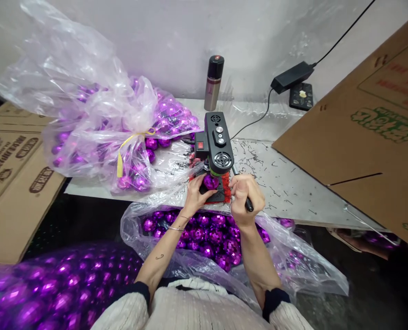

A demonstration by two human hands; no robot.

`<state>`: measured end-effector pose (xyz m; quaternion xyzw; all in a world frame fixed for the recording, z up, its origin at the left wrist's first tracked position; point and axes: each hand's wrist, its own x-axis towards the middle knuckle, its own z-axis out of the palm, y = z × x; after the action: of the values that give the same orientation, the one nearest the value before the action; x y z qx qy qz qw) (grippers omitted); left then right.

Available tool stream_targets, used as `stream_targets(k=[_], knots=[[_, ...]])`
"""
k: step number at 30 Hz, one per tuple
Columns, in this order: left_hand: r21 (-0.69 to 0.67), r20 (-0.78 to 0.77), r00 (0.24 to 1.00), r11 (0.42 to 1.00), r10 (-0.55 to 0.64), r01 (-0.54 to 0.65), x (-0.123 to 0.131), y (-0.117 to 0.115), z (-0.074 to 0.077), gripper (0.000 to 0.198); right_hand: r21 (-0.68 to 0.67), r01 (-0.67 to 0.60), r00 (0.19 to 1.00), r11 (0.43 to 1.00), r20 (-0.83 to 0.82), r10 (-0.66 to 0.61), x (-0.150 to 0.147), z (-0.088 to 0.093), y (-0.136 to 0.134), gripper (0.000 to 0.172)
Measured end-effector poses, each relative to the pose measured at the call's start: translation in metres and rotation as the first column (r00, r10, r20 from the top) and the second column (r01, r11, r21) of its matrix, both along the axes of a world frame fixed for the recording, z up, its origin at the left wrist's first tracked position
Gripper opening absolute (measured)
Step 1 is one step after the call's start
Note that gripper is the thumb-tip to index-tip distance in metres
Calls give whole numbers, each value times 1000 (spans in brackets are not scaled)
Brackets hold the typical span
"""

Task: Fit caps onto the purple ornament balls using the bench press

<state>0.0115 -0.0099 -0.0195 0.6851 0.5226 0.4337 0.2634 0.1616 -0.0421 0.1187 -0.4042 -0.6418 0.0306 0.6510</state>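
Observation:
A shiny purple faceted ball (211, 182) sits under the head of a small black press machine (219, 143), over its dark base. My left hand (197, 195) pinches the ball from its left and near side with thumb and fingers. Wrapped round the black grip of the machine's lever (249, 205) is my right hand (247, 197), to the right of the ball. Red material (227, 187) shows beneath the base. Just below both hands, an open plastic bag (135, 224) holds many purple balls (207, 233).
A tied clear bag of purple balls (138, 123) lies at the left on the white table (259, 183). Behind the machine stands a bottle (214, 82). Cardboard boxes (365, 133) flank the right; flattened cardboard (14, 174) lies left. A black power adapter (292, 77) hangs by the wall. Dark bits litter the tabletop.

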Motion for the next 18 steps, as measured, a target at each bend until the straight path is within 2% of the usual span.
stream_targets(k=[5,13,18], knots=[[6,-41,999,1000,23,-23,1,-3,-6,66,20,19,999,1000,27,-19,1,-12,-1,31],[9,-86,996,1000,27,-26,1,-5,-8,67,116,48,999,992,-19,-46,-4,-56,3,36],[32,-94,995,999,26,-24,1,-6,-8,69,154,36,995,987,-93,-22,-8,-67,7,38]])
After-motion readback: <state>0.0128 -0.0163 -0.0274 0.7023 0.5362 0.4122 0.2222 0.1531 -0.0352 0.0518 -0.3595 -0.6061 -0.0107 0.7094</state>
